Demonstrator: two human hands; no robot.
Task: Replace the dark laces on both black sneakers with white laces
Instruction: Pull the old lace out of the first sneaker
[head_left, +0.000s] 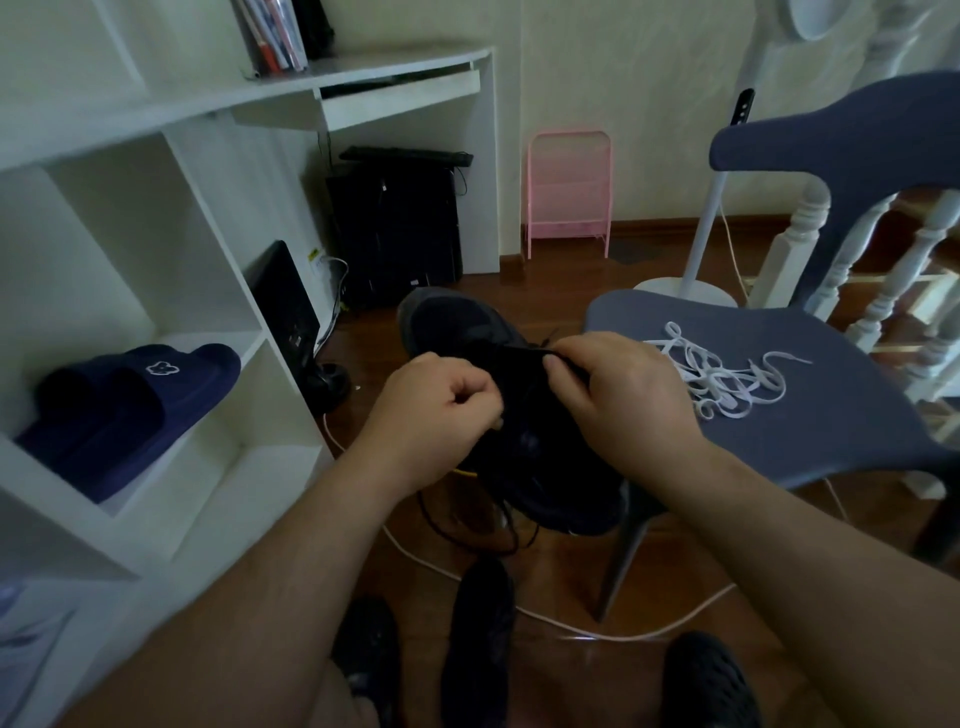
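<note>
Hands on black sneaker; slipper with unreadable white emblem.

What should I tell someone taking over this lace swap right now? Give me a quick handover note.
Left hand: closed, pinching at the black sneaker held up in front.
Right hand: pinching the dark lace at the sneaker's top.
White laces: loose pile on the blue chair seat, untouched.
Done: dark lace partly loosened; strands hang below the shoe.
Left: finish pulling it out, thread white laces, then do the other sneaker, which I can't clearly identify here.
</note>
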